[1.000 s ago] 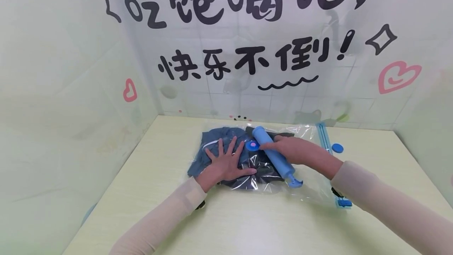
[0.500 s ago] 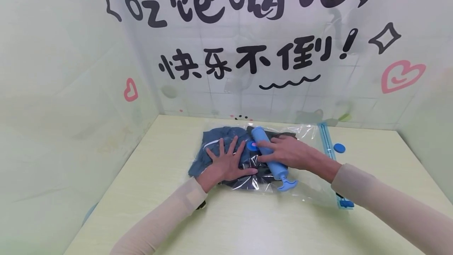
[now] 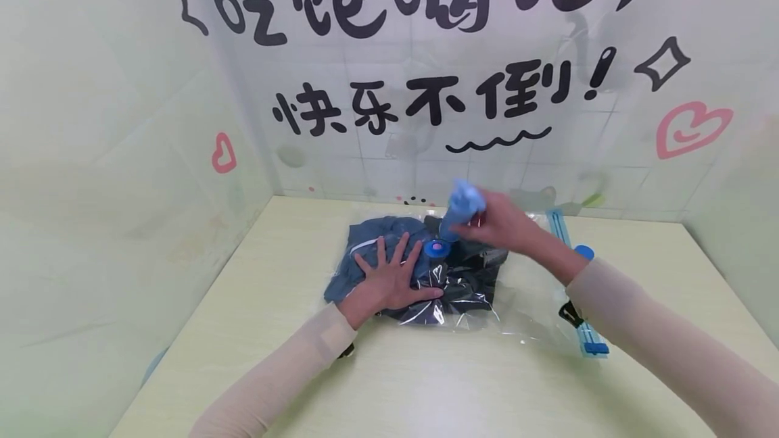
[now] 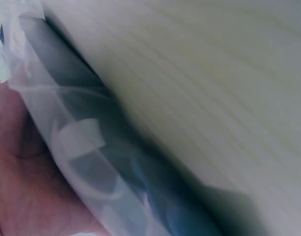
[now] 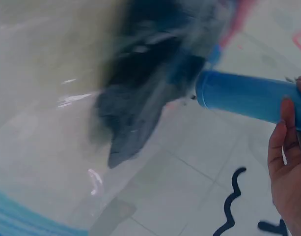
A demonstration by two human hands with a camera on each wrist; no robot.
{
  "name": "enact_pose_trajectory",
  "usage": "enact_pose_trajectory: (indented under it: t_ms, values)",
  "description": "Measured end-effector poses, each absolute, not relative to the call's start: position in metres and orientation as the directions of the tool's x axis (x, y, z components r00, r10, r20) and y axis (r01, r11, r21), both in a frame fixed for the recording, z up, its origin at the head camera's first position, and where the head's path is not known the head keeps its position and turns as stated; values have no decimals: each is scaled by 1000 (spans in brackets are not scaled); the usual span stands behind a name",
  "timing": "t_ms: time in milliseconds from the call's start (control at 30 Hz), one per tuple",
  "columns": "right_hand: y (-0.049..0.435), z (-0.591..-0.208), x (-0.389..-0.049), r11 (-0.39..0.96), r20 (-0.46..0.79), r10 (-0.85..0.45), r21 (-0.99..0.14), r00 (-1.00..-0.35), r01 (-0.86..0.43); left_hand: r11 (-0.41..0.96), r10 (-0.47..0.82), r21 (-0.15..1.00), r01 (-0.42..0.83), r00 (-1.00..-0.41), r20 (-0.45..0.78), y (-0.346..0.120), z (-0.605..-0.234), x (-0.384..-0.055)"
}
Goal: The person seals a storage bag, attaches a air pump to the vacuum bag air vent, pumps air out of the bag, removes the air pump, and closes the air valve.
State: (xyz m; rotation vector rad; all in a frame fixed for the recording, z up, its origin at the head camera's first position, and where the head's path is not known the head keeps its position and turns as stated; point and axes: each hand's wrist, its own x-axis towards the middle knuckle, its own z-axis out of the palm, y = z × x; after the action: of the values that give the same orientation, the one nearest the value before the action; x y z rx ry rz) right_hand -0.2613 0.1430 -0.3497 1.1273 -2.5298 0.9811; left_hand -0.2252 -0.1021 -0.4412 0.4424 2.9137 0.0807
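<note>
Big white sheet (image 3: 420, 174) w/ black lettering covers the back wall, top row of chars cut off at the upper edge. Pale wood-grain table (image 3: 438, 377) below it, near edge out of view. Clear plastic bag (image 3: 526, 306) lies flat across the table's far half, R forearm hiding part of its R side. Inside: blue garment (image 3: 389, 225) on the L, dark garment (image 3: 475, 282) next to it; folds blurry, can't tell what kind of clothes. Blue zip strip (image 3: 589, 333) runs down the bag's R end, middle stretch behind the sleeve (image 3: 645, 330). Light-blue pump (image 3: 452, 220) is up off the bag, tilted, top end smeared; can't tell if its lower end touches plastic. R hand (image 3: 502, 218) has fingers curled round it, some hidden behind the tube. L hand (image 3: 392, 282) is palm down on the bag over the blue garment, fingers straight & spread wide, gripping nothing; L wrist view shows only blurred palm & plastic. Blue disc (image 3: 584, 251) on the table past the zip, partly behind the R wrist. Smallest: round blue valve (image 3: 437, 248), pink centre, just beside the pump's lower end.
</note>
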Motion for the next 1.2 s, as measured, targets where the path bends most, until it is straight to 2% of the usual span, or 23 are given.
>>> enact_pose_trajectory:
  t_ms: [67,133,233,333,700,967,1200]
  values:
    - [143,-341,-268,472,416,-471,-626,-778,-621,953,300,92,287,-933,-196,-102,-441,-226]
    - [143,-334,-273,469,378,-395,-701,-837,-538,953,300,100,285,-931,-207,-102,-441,-227]
    - [140,-329,-279,491,301,-358,-745,-884,-452,953,299,104,283,-931,-209,-102,-441,-226]
    - [134,-329,-283,527,249,-364,-739,-897,-419,953,299,97,285,-935,-191,-102,-441,-225]
    - [115,-336,-292,544,224,-424,-711,-878,-445,957,289,86,277,-936,-202,-100,-441,-226]
    - [110,-340,-296,508,189,-463,-744,-866,-434,956,293,67,285,-937,-189,-100,-440,-224]
    - [116,-336,-302,416,130,-601,-792,-789,-448,957,291,60,284,-937,-191,-101,-440,-223]
